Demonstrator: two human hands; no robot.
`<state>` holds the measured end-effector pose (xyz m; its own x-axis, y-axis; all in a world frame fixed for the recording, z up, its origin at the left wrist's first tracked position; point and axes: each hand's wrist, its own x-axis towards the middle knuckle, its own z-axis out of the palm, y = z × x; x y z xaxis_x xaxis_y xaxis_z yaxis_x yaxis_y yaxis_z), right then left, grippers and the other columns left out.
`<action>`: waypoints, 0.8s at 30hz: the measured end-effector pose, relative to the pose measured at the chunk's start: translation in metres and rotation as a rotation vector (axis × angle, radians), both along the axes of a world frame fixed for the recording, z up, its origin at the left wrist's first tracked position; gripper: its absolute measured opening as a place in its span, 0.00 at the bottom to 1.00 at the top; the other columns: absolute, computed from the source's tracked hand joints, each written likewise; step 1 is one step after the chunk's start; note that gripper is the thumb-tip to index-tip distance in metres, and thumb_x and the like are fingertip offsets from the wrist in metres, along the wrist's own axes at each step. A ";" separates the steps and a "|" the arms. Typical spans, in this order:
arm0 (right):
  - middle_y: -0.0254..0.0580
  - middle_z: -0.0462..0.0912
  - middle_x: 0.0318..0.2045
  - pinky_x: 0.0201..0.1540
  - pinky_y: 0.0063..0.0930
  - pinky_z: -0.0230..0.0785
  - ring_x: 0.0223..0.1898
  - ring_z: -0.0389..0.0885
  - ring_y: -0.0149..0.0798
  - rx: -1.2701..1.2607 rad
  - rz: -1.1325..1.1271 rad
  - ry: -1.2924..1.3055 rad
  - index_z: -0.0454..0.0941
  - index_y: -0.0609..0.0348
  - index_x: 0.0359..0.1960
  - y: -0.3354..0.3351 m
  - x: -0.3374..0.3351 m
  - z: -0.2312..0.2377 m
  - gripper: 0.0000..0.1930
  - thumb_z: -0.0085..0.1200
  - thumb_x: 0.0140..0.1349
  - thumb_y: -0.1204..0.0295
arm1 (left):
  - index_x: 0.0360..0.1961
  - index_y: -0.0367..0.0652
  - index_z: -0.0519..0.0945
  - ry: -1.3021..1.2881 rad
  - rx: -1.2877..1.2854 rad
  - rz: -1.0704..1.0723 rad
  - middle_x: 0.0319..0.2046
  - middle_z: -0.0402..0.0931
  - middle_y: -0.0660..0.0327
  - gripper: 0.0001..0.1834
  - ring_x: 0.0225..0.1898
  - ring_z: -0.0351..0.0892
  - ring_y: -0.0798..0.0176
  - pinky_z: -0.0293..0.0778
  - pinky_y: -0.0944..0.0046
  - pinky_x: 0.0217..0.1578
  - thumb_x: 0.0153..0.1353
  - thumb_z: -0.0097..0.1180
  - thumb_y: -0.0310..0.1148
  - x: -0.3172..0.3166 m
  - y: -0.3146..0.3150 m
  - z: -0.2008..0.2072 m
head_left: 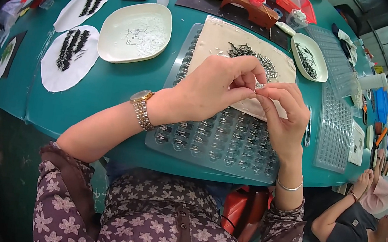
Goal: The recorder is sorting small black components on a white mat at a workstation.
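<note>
Fingers of my left hand (pixel 218 87) and right hand (pixel 281 108) pinch one tiny metal part (pixel 259 85) together (barely visible); a slip drops it onto the clear compartment tray (pixel 210 143) at six o'clock.

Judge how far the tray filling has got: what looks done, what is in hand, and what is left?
Done: the near rows of the clear compartment tray hold small dark parts. In hand: the left hand and right hand pinch a tiny metal piece between their fingertips. Left: a loose pile of metal parts lies on the beige sheet.
</note>
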<state>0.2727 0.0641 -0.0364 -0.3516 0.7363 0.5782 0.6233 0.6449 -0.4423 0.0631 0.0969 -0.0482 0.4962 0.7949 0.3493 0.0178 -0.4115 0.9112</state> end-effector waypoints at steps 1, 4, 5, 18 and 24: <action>0.37 0.86 0.37 0.44 0.28 0.72 0.38 0.79 0.37 0.029 -0.016 -0.041 0.86 0.59 0.37 -0.002 -0.002 0.003 0.09 0.67 0.54 0.82 | 0.45 0.41 0.81 0.011 0.000 0.002 0.32 0.80 0.66 0.12 0.33 0.75 0.74 0.71 0.74 0.36 0.61 0.61 0.19 -0.001 -0.001 0.000; 0.36 0.86 0.37 0.44 0.29 0.72 0.38 0.79 0.37 0.065 -0.060 -0.112 0.85 0.58 0.36 -0.012 -0.011 0.010 0.09 0.67 0.53 0.82 | 0.45 0.41 0.81 0.041 -0.003 -0.007 0.32 0.80 0.66 0.12 0.33 0.74 0.73 0.71 0.73 0.36 0.61 0.61 0.19 -0.006 -0.004 0.003; 0.36 0.85 0.37 0.44 0.28 0.72 0.38 0.78 0.37 0.071 -0.084 -0.138 0.85 0.59 0.36 -0.016 -0.016 0.013 0.09 0.67 0.53 0.83 | 0.45 0.41 0.81 0.065 -0.007 -0.016 0.33 0.80 0.66 0.12 0.33 0.74 0.72 0.71 0.72 0.37 0.60 0.61 0.19 -0.010 -0.006 0.005; 0.32 0.81 0.37 0.45 0.30 0.69 0.39 0.75 0.38 -0.059 -0.035 -0.222 0.85 0.56 0.35 -0.074 -0.033 -0.015 0.08 0.67 0.53 0.80 | 0.36 0.44 0.82 0.416 0.457 0.069 0.38 0.75 0.64 0.06 0.41 0.73 0.60 0.71 0.62 0.46 0.57 0.65 0.25 -0.067 -0.058 -0.006; 0.31 0.81 0.36 0.48 0.30 0.67 0.38 0.75 0.37 -0.080 -0.070 -0.299 0.85 0.54 0.35 -0.073 -0.030 -0.011 0.07 0.67 0.55 0.77 | 0.36 0.44 0.83 0.541 0.509 0.051 0.41 0.76 0.65 0.05 0.46 0.73 0.60 0.70 0.60 0.51 0.59 0.65 0.28 -0.071 -0.074 -0.010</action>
